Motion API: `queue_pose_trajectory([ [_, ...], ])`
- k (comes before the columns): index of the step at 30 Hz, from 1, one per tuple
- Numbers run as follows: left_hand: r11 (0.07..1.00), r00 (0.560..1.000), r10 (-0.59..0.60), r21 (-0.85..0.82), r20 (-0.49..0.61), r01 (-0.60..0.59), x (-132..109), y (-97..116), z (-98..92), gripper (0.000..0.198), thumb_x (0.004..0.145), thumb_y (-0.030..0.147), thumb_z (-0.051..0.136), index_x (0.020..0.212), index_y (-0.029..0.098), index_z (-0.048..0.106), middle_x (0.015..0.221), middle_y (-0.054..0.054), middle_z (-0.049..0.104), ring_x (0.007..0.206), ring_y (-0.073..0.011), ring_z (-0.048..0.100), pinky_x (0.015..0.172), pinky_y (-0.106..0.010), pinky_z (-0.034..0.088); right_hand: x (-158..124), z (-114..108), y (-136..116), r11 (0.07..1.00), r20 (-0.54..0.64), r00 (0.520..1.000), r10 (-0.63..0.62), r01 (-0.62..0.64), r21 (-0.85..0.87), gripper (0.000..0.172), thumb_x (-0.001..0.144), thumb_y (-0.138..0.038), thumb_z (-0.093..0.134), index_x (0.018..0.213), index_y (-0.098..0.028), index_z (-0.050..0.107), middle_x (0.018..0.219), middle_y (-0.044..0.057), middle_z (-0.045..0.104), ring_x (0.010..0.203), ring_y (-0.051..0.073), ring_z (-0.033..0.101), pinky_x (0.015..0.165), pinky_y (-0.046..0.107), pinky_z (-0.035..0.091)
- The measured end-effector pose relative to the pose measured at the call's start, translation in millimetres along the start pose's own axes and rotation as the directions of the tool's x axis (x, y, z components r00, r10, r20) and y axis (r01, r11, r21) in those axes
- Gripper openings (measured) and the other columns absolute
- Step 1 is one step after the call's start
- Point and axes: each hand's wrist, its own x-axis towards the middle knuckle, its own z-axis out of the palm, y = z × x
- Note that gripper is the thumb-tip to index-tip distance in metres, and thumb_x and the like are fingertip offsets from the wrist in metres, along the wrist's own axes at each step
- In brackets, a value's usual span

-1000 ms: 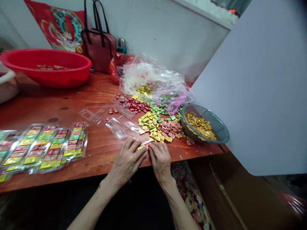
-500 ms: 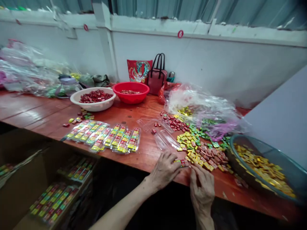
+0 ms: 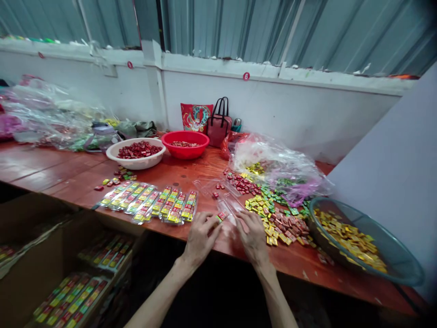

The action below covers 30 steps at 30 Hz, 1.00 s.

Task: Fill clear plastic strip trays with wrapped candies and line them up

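My left hand [image 3: 200, 239] is near the table's front edge, its fingers closed on a short row of small wrapped pieces [image 3: 221, 217]; red and green show at the fingertips. To its right, my right hand [image 3: 253, 237] reaches forward with fingers stretched out and apart. Its fingertips are at the near end of a clear plastic tray [image 3: 228, 203] lying on the table; whether they press on it is hard to see. Just beyond that hand lie loose yellow pieces [image 3: 258, 206] and brownish-pink pieces [image 3: 285, 224].
Filled clear packs [image 3: 143, 200] lie left on the red-brown table [image 3: 61, 177]. Behind stand a white basin [image 3: 136, 161] and a red basin [image 3: 186, 151]. A green-grey basin [image 3: 403, 264] of yellow pieces sits right, near crumpled plastic bags [image 3: 273, 152]. Cardboard boxes [image 3: 58, 246] hold packs below.
Both hands have moved left and away from the loose pile. My right hand has left the small row of pieces and come to the clear tray; my left hand still has the row.
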Motion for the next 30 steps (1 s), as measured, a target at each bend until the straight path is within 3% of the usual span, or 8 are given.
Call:
queue_pose_trajectory([
  [4,0.991,0.998,-0.068,0.11,-0.014,0.069,20.2,-24.7,-7.2,0.012,0.087,0.019,0.055,0.093,0.019,0.065,0.092,-0.005,0.055,0.088,-0.0206,0.053,0.081,-0.039,0.047,49.1,42.0,-17.7,0.983,0.255,0.964,-0.077,0.116,-0.142,0.03,0.089,-0.021,0.052,0.117,-0.022,0.061,0.119,0.01,0.061,0.108,0.025,0.051,0.091,0.039,0.04],
  [8,0.982,0.996,-0.086,0.168,-0.005,0.085,36.9,-34.8,-2.9,0.012,0.084,0.013,0.055,0.089,0.018,0.064,0.087,-0.004,0.052,0.087,-0.0214,0.051,0.08,-0.039,0.046,70.4,68.5,-9.2,0.953,0.444,0.893,-0.072,0.192,-0.233,0.036,0.086,-0.023,0.056,0.121,-0.024,0.058,0.12,0.011,0.058,0.11,0.026,0.049,0.09,0.039,0.037],
  [13,0.973,0.993,-0.116,0.205,0.013,0.111,42.6,-31.0,7.2,0.013,0.086,0.012,0.053,0.084,0.018,0.064,0.09,-0.006,0.052,0.091,-0.0233,0.051,0.082,-0.04,0.045,72.5,71.6,15.0,0.955,0.421,0.907,-0.028,0.149,-0.257,0.027,0.09,-0.018,0.048,0.112,-0.022,0.064,0.108,0.01,0.06,0.1,0.022,0.052,0.084,0.033,0.038],
  [19,0.98,0.992,-0.124,0.163,0.027,0.118,45.7,-26.3,6.7,0.011,0.084,0.014,0.057,0.089,0.017,0.066,0.091,-0.006,0.055,0.091,-0.0207,0.054,0.082,-0.035,0.046,68.5,67.6,32.5,0.972,0.347,0.934,-0.087,0.156,-0.176,0.026,0.091,-0.018,0.046,0.108,-0.019,0.065,0.101,0.009,0.06,0.094,0.02,0.054,0.081,0.03,0.04],
  [24,0.988,0.993,-0.115,0.105,0.017,0.112,71.0,-44.1,-27.9,0.013,0.086,0.02,0.057,0.092,0.018,0.068,0.088,-0.004,0.057,0.079,-0.0147,0.059,0.073,-0.027,0.049,66.3,67.1,38.0,0.976,0.366,0.926,-0.089,0.154,-0.153,0.023,0.091,-0.02,0.048,0.104,-0.019,0.066,0.101,0.009,0.06,0.097,0.021,0.053,0.083,0.031,0.039],
  [30,0.987,0.993,-0.118,0.11,-0.009,0.119,123.6,-113.5,-88.9,0.024,0.082,0.035,0.061,0.094,0.016,0.069,0.087,-0.004,0.058,0.072,-0.0142,0.059,0.068,-0.026,0.049,78.2,63.4,23.5,0.98,0.317,0.948,-0.02,0.081,-0.182,0.021,0.088,-0.029,0.057,0.106,-0.023,0.066,0.108,0.008,0.062,0.103,0.024,0.052,0.086,0.035,0.037],
])
